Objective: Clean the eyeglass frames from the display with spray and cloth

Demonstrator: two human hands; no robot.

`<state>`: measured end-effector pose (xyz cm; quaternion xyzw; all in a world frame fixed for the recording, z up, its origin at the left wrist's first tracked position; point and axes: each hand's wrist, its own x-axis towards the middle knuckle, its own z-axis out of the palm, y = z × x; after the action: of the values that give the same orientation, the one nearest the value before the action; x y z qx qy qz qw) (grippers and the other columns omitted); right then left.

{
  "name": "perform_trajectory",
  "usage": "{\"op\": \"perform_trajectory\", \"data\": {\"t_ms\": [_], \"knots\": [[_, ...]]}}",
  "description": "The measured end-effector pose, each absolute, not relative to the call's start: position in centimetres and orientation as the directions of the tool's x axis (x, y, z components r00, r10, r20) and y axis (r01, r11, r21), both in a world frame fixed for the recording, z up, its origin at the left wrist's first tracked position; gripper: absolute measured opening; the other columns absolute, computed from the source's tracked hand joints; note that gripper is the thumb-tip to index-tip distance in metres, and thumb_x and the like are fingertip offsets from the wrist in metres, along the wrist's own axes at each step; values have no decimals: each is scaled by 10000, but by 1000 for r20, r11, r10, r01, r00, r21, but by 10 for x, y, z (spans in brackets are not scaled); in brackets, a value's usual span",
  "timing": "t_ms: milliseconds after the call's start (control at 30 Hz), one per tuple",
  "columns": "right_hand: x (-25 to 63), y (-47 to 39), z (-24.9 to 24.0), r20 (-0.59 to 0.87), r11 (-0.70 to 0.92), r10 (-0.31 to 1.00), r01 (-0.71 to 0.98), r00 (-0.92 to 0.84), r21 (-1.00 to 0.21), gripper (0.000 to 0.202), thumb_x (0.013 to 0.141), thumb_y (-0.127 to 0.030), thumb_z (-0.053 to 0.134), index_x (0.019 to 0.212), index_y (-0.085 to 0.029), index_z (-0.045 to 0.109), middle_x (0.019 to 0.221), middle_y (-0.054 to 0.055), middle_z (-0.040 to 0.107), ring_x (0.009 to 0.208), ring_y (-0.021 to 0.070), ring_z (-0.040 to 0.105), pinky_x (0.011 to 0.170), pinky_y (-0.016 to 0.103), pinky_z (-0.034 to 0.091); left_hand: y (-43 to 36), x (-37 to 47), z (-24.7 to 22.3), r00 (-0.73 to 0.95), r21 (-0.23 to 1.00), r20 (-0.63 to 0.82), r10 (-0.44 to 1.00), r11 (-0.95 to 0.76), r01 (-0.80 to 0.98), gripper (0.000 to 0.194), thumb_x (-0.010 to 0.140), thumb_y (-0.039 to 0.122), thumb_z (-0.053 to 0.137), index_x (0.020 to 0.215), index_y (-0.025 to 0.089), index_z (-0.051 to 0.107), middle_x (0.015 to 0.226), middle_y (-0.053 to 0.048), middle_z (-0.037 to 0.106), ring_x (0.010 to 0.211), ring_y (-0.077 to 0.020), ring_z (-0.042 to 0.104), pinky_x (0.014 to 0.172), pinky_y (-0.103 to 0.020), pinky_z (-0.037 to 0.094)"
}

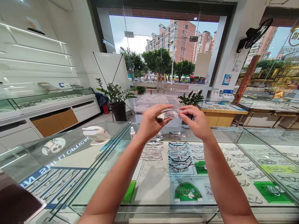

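Observation:
A pair of glasses (171, 112) with clear lenses is held up above the glass display case, between my two hands. My left hand (153, 121) closes round one side of the frame, and a small white wad (161, 117), perhaps a cloth, shows in its fingers. On the other side, the thumb and fingers of my right hand (194, 120) pinch the frame near its edge. Under my hands, rows of spectacle frames (179, 157) lie inside the case. A small white spray bottle (132, 133) stands to the left of my left hand.
The glass counter (149, 205) spans the foreground, with green display cards (188, 191) inside. A white device (97, 134) rests on the left counter. Beyond are potted plants (118, 102), a glass door (161, 71) and a wall fan (254, 35). A dark object (18, 199) fills the lower left corner.

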<state>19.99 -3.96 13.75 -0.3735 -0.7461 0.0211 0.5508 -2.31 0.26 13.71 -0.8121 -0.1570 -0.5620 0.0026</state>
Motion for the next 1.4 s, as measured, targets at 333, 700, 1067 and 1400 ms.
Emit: {"op": "perform_trajectory", "data": {"t_ms": [333,700,1067,1400], "knots": [[201,-41,139,655,656,742,361,-143,-663,175,919,-404,716,912,-248,794,1097,53,816,1011,242,741,975,467,543,11,-30,137,360,150,908,214,-969,196,400,860,331,836,1228,218,724,1163,-97,783,1068,-204,743,967,-355,597],[206,-25,130,695,621,712,371,100,-690,204,887,-379,739,946,-199,816,993,81,823,935,251,750,883,419,562,-8,-14,135,24,123,989,149,-885,449,210,877,290,795,1055,197,732,1000,-73,703,907,-190,649,804,-315,543],[149,-34,112,960,677,281,707,10,-205,233,983,-171,570,1086,-181,778,1172,137,787,1108,267,737,1008,451,576,-9,10,123,100,818,573,814,-560,-127,395,753,502,872,912,142,836,599,-7,620,629,-134,535,617,-255,427],[156,-49,115,904,748,426,545,44,-379,146,971,-254,578,1034,-220,705,1037,66,740,980,206,702,859,355,592,3,0,126,131,791,598,790,-609,57,389,786,524,814,863,143,813,731,-25,687,668,-133,517,634,-258,398]]}}
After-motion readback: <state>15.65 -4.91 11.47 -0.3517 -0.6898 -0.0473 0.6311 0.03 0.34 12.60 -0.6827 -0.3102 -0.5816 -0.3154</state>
